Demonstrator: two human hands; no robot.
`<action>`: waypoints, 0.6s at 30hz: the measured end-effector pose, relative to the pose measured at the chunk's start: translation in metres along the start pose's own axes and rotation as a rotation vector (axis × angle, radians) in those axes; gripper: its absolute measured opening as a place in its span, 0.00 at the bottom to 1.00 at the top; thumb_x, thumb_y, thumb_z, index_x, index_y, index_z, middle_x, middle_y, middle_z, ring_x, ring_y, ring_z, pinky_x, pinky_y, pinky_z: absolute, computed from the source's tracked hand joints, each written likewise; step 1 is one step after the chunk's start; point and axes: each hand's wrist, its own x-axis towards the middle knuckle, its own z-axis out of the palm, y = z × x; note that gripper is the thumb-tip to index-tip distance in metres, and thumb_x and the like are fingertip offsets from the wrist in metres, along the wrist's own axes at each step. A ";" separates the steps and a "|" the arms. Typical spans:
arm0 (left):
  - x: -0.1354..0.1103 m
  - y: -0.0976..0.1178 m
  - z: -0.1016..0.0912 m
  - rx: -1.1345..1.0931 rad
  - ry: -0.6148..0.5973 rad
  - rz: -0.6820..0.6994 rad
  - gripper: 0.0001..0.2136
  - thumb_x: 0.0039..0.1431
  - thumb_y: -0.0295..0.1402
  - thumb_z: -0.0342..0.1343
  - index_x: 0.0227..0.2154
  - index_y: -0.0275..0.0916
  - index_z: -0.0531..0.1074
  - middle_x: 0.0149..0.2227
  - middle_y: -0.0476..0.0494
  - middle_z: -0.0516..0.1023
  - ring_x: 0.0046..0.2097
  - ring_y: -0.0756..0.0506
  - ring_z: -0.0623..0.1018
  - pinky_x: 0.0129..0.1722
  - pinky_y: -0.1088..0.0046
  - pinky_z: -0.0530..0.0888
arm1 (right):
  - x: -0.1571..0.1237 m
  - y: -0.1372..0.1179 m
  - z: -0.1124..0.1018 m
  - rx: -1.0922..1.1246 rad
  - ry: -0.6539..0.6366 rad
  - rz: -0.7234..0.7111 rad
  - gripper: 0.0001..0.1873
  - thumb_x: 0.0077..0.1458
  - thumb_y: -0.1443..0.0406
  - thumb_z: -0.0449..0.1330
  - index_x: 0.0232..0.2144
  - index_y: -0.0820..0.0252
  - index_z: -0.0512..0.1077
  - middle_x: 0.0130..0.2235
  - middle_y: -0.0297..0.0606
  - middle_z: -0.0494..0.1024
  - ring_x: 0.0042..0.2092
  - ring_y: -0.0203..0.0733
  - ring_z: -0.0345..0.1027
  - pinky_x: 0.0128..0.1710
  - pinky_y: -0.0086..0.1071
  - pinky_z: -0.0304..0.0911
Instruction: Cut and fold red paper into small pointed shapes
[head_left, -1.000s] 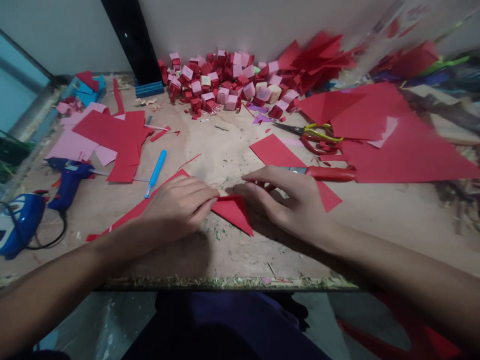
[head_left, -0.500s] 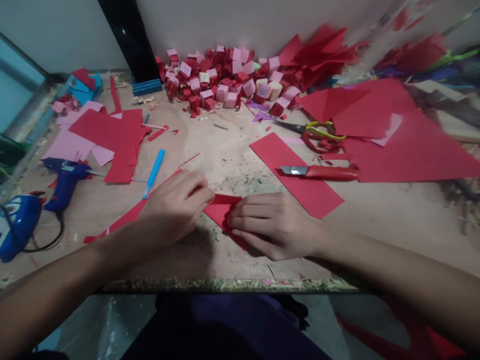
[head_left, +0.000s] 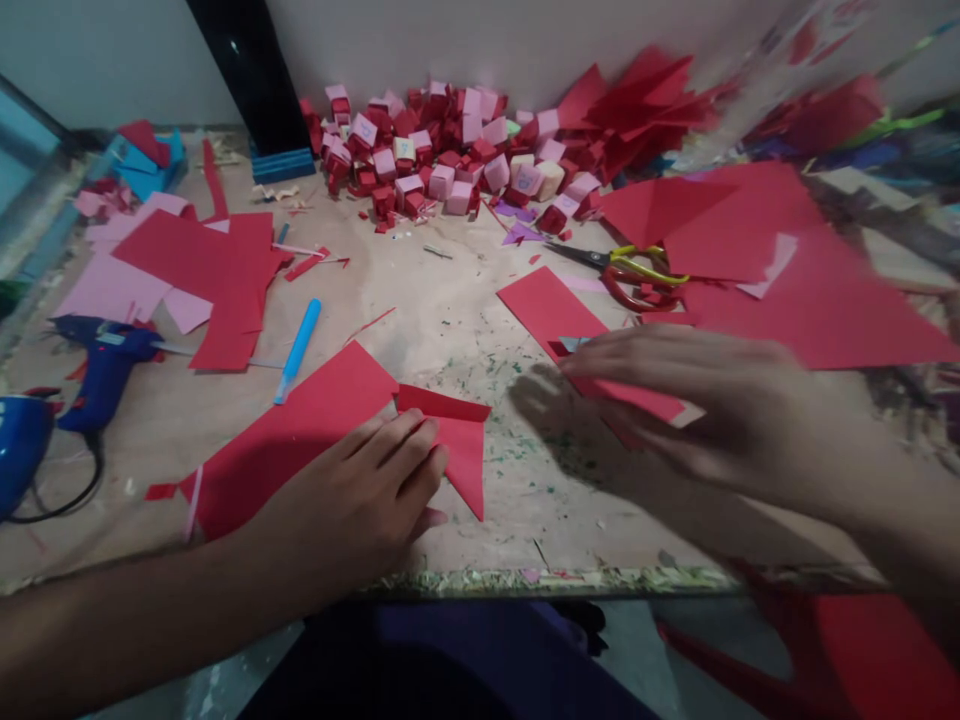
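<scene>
- Our right hand moves off the folded paper to the knife; we cannot tell its grip.
- Our left hand, fingers loosely spread, lies on that paper, on the table.

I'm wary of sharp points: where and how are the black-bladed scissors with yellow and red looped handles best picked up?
Hold the scissors by their yellow and red looped handles, probably coming from the near right, beside the right hand. They lie flat with the black blades pointing left, so this should avoid the tip.
</scene>
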 end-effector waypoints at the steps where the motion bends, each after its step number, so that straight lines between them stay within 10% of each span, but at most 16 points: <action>1: -0.002 0.000 0.001 -0.010 -0.012 -0.010 0.17 0.73 0.38 0.54 0.56 0.30 0.73 0.59 0.30 0.78 0.62 0.31 0.76 0.61 0.53 0.72 | -0.009 0.013 -0.004 -0.098 0.011 0.076 0.12 0.70 0.63 0.57 0.51 0.53 0.78 0.50 0.45 0.84 0.49 0.52 0.80 0.46 0.45 0.74; 8: -0.008 0.000 0.007 -0.035 0.004 -0.013 0.21 0.74 0.45 0.53 0.56 0.32 0.72 0.63 0.28 0.75 0.64 0.30 0.74 0.63 0.50 0.71 | -0.042 0.073 0.003 -0.225 -0.025 0.383 0.23 0.70 0.46 0.49 0.50 0.51 0.75 0.51 0.54 0.79 0.45 0.60 0.76 0.39 0.51 0.71; 14: -0.015 0.001 0.009 -0.064 0.004 -0.010 0.22 0.74 0.45 0.53 0.58 0.30 0.71 0.64 0.26 0.74 0.63 0.31 0.75 0.63 0.52 0.71 | -0.037 0.037 0.004 -0.178 0.182 0.493 0.21 0.66 0.46 0.60 0.48 0.54 0.76 0.40 0.45 0.83 0.35 0.49 0.77 0.33 0.41 0.70; 18: -0.020 0.000 0.009 -0.081 -0.009 0.014 0.24 0.74 0.44 0.55 0.62 0.29 0.69 0.63 0.30 0.75 0.66 0.29 0.73 0.68 0.51 0.68 | -0.032 -0.002 0.008 0.065 -0.034 0.295 0.16 0.70 0.52 0.56 0.55 0.42 0.75 0.34 0.34 0.84 0.27 0.43 0.75 0.21 0.34 0.67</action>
